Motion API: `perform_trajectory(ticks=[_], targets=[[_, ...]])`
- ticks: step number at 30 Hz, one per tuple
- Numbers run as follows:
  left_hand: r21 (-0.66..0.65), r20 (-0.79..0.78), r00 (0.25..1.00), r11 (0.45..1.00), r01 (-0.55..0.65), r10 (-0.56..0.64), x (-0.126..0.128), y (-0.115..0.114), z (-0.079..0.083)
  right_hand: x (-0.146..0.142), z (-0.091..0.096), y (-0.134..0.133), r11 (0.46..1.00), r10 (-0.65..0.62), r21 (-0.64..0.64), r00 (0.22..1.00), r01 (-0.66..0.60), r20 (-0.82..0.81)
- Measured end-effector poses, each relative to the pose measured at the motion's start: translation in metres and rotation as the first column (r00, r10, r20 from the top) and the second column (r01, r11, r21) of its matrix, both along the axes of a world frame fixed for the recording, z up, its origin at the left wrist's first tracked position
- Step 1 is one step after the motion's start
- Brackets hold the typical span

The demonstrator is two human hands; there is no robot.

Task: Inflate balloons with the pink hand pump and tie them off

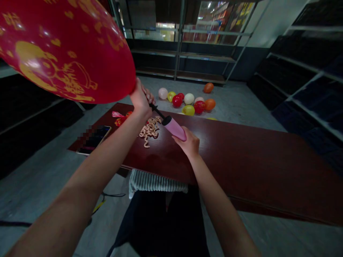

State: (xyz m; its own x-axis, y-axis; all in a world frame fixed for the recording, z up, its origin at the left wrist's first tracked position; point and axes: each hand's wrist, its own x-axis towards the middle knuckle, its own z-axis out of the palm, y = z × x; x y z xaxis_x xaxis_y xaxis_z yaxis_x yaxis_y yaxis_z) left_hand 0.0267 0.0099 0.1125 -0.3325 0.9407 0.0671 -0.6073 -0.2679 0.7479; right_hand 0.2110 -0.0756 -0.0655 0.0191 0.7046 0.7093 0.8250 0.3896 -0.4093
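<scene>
A large inflated red balloon point(88, 53) with gold printing fills the upper left. My left hand point(141, 96) is closed at its neck, where the black nozzle end of a balloon pump meets it; the exact joint is hidden by the fingers. The pump point(174, 128) has a pink barrel and a black rod that shows between my hands. Wrapped round the barrel's lower end is my right hand point(190, 142), above the dark red table point(241, 157). Below the pump lies a heap of beige curly, uninflated balloons point(150, 130).
A phone point(93, 140) lies at the table's left edge, near some red and orange limp balloons point(122, 118). Several inflated balloons point(189, 99) rest on the floor beyond the table. Metal shelves point(178, 53) stand behind. A ribbed grey cushion point(155, 181) is against the front edge.
</scene>
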Motion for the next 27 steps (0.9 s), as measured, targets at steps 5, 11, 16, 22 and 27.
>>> perform_trajectory(ticks=[5,11,16,22,27], targets=[[-0.012,0.048,0.994,0.995,-0.102,0.102,-0.039,-0.017,0.026,-0.001,-0.001,-0.004,0.999,0.037,0.027,0.996,-0.039,0.079],[-0.001,0.098,0.985,0.99,-0.143,0.142,-0.06,-0.027,0.042,-0.003,0.001,-0.005,0.999,0.046,0.021,0.992,-0.048,0.117],[0.083,0.075,0.987,0.986,-0.147,0.141,-0.036,-0.02,0.042,-0.001,-0.001,-0.003,0.992,0.019,0.127,0.998,-0.027,0.064],[0.14,-0.02,0.999,0.99,-0.023,0.026,0.017,-0.003,0.024,0.002,-0.005,0.0,0.985,-0.025,0.169,1.0,0.027,-0.015],[0.043,-0.02,0.998,0.997,0.066,-0.065,0.062,0.001,-0.017,0.002,-0.006,0.003,0.988,-0.086,0.124,0.994,0.094,-0.068]])
